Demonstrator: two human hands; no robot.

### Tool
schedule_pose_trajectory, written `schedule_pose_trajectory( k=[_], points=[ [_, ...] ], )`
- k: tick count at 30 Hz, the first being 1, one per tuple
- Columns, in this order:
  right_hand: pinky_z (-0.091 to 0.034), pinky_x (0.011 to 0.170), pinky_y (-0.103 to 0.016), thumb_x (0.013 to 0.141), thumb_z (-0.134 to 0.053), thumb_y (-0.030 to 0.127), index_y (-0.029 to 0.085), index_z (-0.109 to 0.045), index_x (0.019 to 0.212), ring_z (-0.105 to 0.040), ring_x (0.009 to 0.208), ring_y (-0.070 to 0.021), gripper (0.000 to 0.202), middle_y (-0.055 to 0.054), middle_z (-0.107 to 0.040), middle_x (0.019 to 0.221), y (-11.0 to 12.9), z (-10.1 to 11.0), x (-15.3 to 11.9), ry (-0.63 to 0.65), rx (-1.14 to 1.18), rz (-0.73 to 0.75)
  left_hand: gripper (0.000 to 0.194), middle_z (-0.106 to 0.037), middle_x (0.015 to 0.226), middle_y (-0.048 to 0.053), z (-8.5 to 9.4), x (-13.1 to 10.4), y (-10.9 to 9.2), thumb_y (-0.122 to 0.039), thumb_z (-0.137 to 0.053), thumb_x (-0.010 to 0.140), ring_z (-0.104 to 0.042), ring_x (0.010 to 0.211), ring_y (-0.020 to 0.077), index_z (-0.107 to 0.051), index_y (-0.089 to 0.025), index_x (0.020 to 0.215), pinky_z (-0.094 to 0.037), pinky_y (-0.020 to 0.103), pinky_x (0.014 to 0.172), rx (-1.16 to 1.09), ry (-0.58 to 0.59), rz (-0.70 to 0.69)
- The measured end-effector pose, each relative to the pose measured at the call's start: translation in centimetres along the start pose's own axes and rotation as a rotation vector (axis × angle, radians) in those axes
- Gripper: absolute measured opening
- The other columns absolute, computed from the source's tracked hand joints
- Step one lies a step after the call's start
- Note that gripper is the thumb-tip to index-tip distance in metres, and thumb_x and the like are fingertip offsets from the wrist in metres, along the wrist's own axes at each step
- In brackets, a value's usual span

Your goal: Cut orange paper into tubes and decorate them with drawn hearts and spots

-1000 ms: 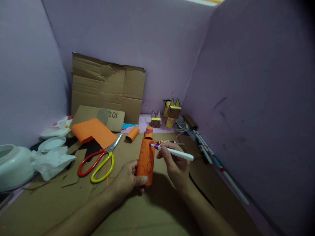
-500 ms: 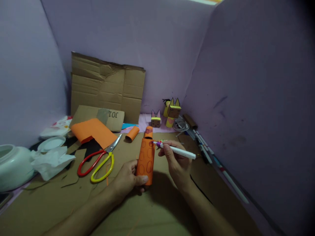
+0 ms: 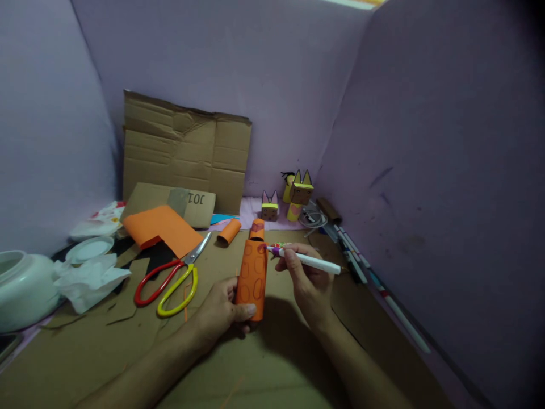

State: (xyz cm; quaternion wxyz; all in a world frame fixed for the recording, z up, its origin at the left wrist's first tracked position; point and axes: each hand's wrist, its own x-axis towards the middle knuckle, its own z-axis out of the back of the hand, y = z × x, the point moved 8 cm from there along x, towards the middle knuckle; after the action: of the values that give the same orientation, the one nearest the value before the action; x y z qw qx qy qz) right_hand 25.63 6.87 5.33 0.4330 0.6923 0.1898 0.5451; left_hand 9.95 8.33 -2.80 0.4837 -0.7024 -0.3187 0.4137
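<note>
An orange paper tube (image 3: 254, 270) with dark outlined spots stands near the middle, gripped around its lower end by my left hand (image 3: 225, 312), thumb on the front. My right hand (image 3: 309, 278) pinches a white marker (image 3: 317, 262), whose purple tip end touches the upper right of the tube. Just beyond the tube's top is a small orange piece (image 3: 257, 228) with a reddish mark; whether it is joined to the tube I cannot tell. Another small orange roll (image 3: 229, 232) lies behind and to the left.
Scissors (image 3: 177, 278) with red and yellow handles and an orange sheet (image 3: 164, 227) lie left. A white jar (image 3: 26, 289) and tissue (image 3: 91, 279) sit far left. Eared paper figures (image 3: 301, 194) stand behind; several markers (image 3: 395, 307) line the right wall.
My right hand and the marker have shifted very slightly to the right. My left hand and the orange tube look unmoved.
</note>
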Motion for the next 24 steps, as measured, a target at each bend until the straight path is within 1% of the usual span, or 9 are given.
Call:
schedule_pose_trajectory(
  k=[6,11,17,21,24],
  points=[
    [-0.049,0.055,-0.025,0.09,-0.061,0.03,0.02,-0.065,0.088,-0.063,0.059,-0.0131,0.01,0.002,-0.065,0.064,-0.65,0.04,-0.13,0.018,-0.012,-0.012,0.042,-0.065,0.064,0.005,-0.14,-0.11,-0.13,-0.03,-0.08,0.051,-0.057,0.048,0.013,-0.059,-0.011,0.082,-0.046,0.022,0.042,0.003,0.016,-0.006],
    [-0.049,0.054,-0.025,0.089,-0.06,0.03,0.02,-0.064,0.087,-0.062,0.057,-0.0128,0.012,0.002,-0.064,0.065,-0.6,0.15,-0.09,-0.004,0.006,-0.011,0.042,-0.065,0.063,0.005,-0.04,0.16,0.3,-0.03,-0.08,0.052,-0.057,0.047,0.0133,-0.059,-0.011,0.083,-0.046,0.022,0.042,-0.001,0.034,-0.017],
    [-0.05,0.055,-0.026,0.089,-0.06,0.032,0.019,-0.064,0.086,-0.062,0.057,-0.0136,0.013,0.001,-0.064,0.064,-0.62,0.15,-0.05,-0.019,0.003,-0.018,0.044,-0.066,0.063,0.006,0.39,0.65,0.85,-0.029,-0.082,0.05,-0.058,0.047,0.0143,-0.06,-0.011,0.084,-0.046,0.022,0.04,-0.021,0.011,-0.021],
    [-0.05,0.058,-0.027,0.09,-0.06,0.031,0.02,-0.065,0.087,-0.063,0.059,-0.0138,0.013,0.001,-0.064,0.065,-0.55,0.09,-0.09,0.002,-0.018,-0.012,0.042,-0.066,0.062,0.005,0.32,0.6,0.76,-0.028,-0.081,0.051,-0.058,0.046,0.0137,-0.059,-0.011,0.082,-0.046,0.022,0.041,-0.01,0.009,-0.01],
    [-0.05,0.056,-0.027,0.09,-0.059,0.031,0.02,-0.065,0.087,-0.063,0.059,-0.0136,0.012,0.001,-0.064,0.065,-0.44,-0.03,-0.24,0.016,-0.011,-0.011,0.041,-0.066,0.062,0.005,0.26,0.41,0.46,-0.028,-0.08,0.05,-0.058,0.048,0.0136,-0.059,-0.011,0.081,-0.047,0.022,0.041,-0.006,-0.003,-0.016]
  ],
)
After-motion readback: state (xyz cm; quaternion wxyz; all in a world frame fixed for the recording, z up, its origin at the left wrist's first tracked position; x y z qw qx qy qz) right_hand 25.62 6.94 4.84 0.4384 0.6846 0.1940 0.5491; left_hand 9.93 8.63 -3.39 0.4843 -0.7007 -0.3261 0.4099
